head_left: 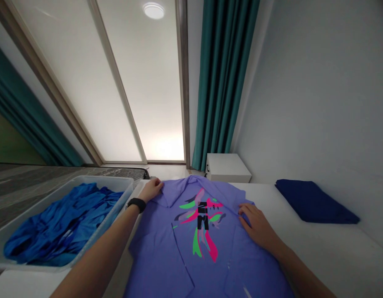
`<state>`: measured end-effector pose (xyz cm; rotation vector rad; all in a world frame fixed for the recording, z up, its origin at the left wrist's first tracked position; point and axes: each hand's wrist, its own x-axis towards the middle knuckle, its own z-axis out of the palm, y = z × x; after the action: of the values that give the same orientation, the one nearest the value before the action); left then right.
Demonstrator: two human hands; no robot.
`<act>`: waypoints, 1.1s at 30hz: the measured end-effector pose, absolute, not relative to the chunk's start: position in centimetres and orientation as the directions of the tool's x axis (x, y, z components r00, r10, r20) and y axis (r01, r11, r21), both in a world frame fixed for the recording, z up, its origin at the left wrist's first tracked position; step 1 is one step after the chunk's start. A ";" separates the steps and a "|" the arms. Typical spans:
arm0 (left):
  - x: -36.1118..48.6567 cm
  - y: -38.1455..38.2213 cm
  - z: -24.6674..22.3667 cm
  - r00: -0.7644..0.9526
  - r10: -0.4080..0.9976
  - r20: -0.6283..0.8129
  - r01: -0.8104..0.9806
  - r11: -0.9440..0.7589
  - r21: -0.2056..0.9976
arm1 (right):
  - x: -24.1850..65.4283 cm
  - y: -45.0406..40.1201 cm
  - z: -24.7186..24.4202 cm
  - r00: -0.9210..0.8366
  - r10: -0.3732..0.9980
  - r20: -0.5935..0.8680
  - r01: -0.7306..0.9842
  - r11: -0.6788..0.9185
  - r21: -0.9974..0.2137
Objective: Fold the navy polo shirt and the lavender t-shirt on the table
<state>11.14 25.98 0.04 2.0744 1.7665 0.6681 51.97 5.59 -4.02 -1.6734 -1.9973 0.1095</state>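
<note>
Table (321, 244), white, extends under and to the right of both hands. On it, below and between the hands, a purple shirt (204, 240) lies spread, its pink, green and black print facing up. Left of the left hand, a translucent bin (107, 179) holds heaped blue cloth (67, 223). Well to the right of the right hand lies a flat navy cloth (315, 201). The left hand (152, 188) pinches the shirt's far left edge; the right hand (253, 221) rests on its right side, thumb and forefinger parted. A dark band (136, 203) circles the left wrist. Smoothing would probably go best with even, gentle outward tension from both hands, then flattening the long crease nearer than the hands. Counted: one table, one shirt, one bin, one navy cloth, two hands, one band; the heaped pieces cannot be counted.
</note>
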 end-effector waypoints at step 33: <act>10.0 24.7 -1.5 0.157 0.960 0.232 0.744 -0.269 0.612 | 56.5 15.4 -3.2 0.299 0.943 0.142 0.876 -0.213 -0.433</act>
<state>10.05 24.71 -1.52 2.0862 1.6288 0.8431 56.52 15.35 -3.22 -2.1416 -1.6222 0.2100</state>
